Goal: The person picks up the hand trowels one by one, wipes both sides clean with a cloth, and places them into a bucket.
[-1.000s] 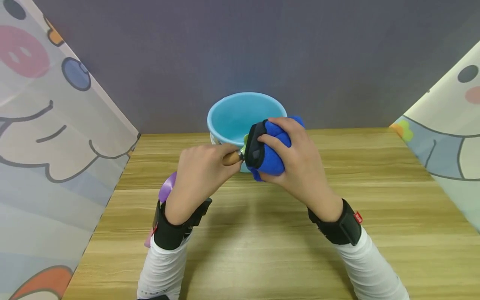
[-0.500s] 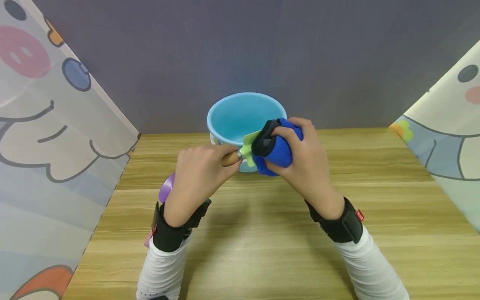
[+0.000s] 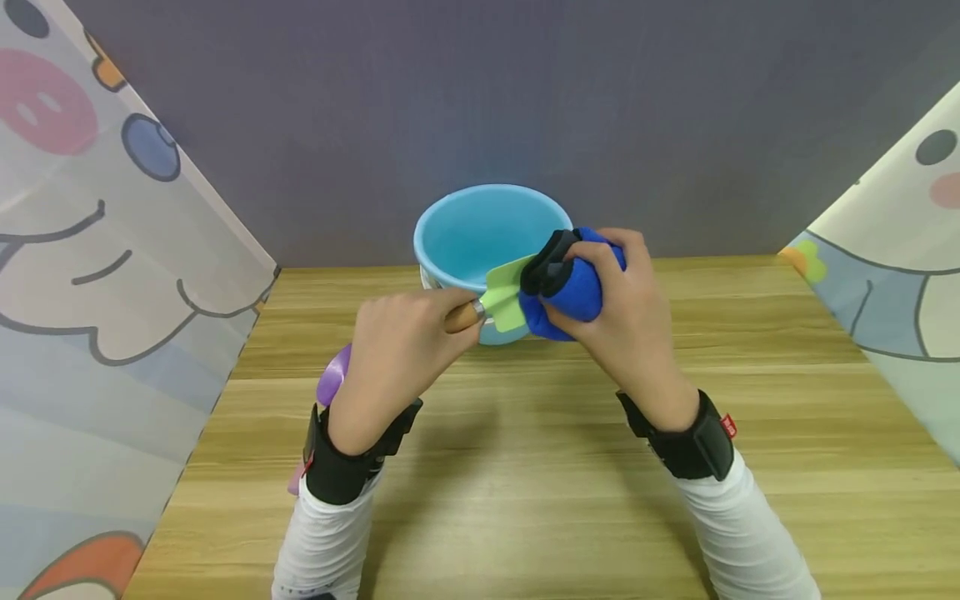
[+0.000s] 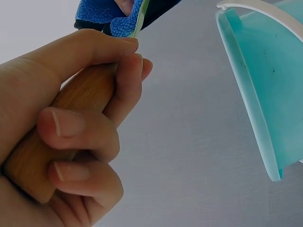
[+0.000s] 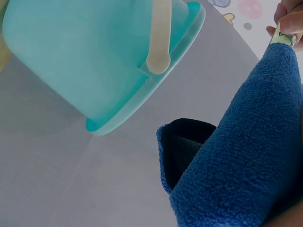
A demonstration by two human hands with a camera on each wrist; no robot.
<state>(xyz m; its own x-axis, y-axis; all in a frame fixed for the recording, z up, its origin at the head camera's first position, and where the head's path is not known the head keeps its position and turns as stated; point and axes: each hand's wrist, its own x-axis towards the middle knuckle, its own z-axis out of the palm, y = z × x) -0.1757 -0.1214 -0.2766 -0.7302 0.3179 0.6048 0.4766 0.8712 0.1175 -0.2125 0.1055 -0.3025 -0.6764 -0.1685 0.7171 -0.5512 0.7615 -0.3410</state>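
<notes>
My left hand grips the wooden handle of a small garden trowel, its fingers curled around it in the left wrist view. The trowel's light green blade points right, in front of a light blue bucket. With my right hand I hold a bunched blue cloth with black edging, wrapped over the far end of the blade. That tip is hidden inside the folds. In the right wrist view the cloth fills the right side, with the blade's base emerging above it.
Behind both hands, the bucket stands against the grey back wall; its white handle shows in the right wrist view. A purple object lies beside my left wrist, partly hidden. Cartoon-printed panels border the wooden table.
My right hand has slid rightward and slightly up with the cloth, exposing more of the green blade. My left hand and the trowel have stayed nearly still.
</notes>
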